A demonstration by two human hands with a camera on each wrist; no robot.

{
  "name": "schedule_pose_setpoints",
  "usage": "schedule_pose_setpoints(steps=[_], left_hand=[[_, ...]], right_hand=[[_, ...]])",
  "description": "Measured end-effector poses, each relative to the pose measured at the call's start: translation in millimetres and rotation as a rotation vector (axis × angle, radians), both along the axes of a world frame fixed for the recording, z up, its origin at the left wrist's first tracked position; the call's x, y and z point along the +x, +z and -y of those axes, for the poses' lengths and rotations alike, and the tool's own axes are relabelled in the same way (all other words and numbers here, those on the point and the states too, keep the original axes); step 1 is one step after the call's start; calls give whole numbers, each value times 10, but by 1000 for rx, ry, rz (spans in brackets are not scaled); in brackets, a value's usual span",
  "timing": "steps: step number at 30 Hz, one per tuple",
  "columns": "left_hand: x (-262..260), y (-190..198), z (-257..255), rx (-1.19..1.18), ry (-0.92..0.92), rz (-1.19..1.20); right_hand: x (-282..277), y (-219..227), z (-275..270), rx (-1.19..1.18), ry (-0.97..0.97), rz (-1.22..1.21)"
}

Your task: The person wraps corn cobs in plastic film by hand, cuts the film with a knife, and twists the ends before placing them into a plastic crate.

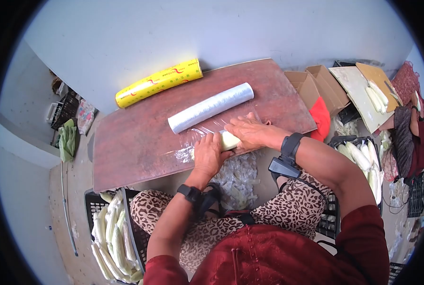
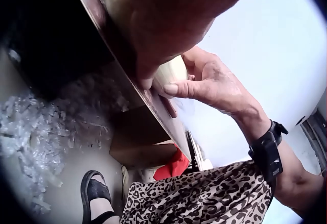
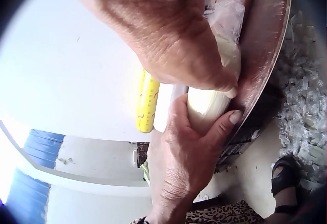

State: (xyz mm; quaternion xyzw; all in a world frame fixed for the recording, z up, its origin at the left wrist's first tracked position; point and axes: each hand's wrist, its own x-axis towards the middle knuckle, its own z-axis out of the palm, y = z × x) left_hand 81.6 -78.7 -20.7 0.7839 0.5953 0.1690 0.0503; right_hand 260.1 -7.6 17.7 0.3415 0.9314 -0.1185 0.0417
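1. Cream-coloured and smooth, a long, rounded, pale vegetable point(image 1: 229, 140) is held near the centre of the head view, at the near edge of a reddish-brown wooden tabletop point(image 1: 131, 152).
2. The vegetable's left end is gripped by the left hand point(image 1: 207, 153), its fingers bent over the far side and its thumb laid along the near side.
3. The right end is gripped by the right hand point(image 1: 247, 132); in the left wrist view, at centre, its thumb is seen pressed against the pale surface.
4. Thin, clear, wrinkled plastic film point(image 1: 186, 142) is spread on the tabletop around the hands. In the right wrist view, film is also seen at the vegetable's upper end.
5. Just above the hands, a whitish, shiny roll of plastic film point(image 1: 211, 108) is set at a slant. Above it, at upper left of centre, a bright yellow printed cylinder point(image 1: 159, 83) is placed along the table's far edge.
6. At lower left, a black plastic mesh crate point(image 1: 94, 205) is filled with long, pale vegetables point(image 1: 114, 237).
7. Below the table's edge, crumpled clear plastic scraps point(image 1: 238, 180) are heaped on the floor.
8. At right of centre, a bright red cloth point(image 1: 320, 118) is seen beside an open brown cardboard box point(image 1: 316, 88).
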Motion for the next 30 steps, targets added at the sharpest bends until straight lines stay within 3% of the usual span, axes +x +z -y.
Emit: schedule_pose_setpoints(steps=[2,5,8,11,14,17,20,23,25,30], left_hand=[[-29,-5,-6,-7,-18,9],[-56,-14,-11,9,-38,-4],[-81,-6,-76,-47,-39,-38],[-132,75,-114,-140,-58,-16],[-193,69,-146,-182,-76,10],[-217,42,-163,-183,-98,26],[-233,73,-165,-198,-97,-7],[-202,165,-229,-224,-97,-136],[-116,297,-238,-254,-87,-200],[84,132,-238,-129,-98,-79]], right_hand=[[18,116,-5,-133,-48,45],[278,-116,-54,-25,-74,-73],[431,-89,-267,-202,-231,86],[583,-12,-305,-237,-189,-129],[630,-4,-391,-111,-163,93],[803,-165,-536,-166,-216,55],[834,3,-543,-133,-434,265],[808,114,-445,66,-435,95],[648,140,-474,76,-436,-31],[235,131,-521,179,-247,-228]])
